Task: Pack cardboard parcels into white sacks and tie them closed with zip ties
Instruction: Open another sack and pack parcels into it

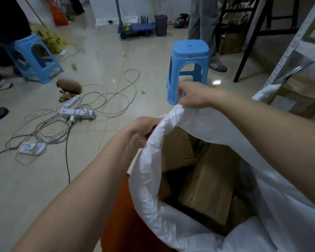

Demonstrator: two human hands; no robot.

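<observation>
A white sack [171, 211] stands open in front of me, its mouth held wide. Inside it lie several cardboard parcels; the largest [209, 182] leans upright, another [178, 148] sits behind it. My left hand [144, 130] grips the sack's near-left rim, fingers closed on the fabric. My right hand [193, 95] pinches the far rim and holds it up. No zip tie is visible.
A blue stool [187, 70] stands just beyond the sack, another [38, 59] at far left. Power strips and tangled cables [76, 111] lie on the tiled floor to the left. A metal shelf with boxes [296, 102] is at right. A person's legs [204, 31] stand behind.
</observation>
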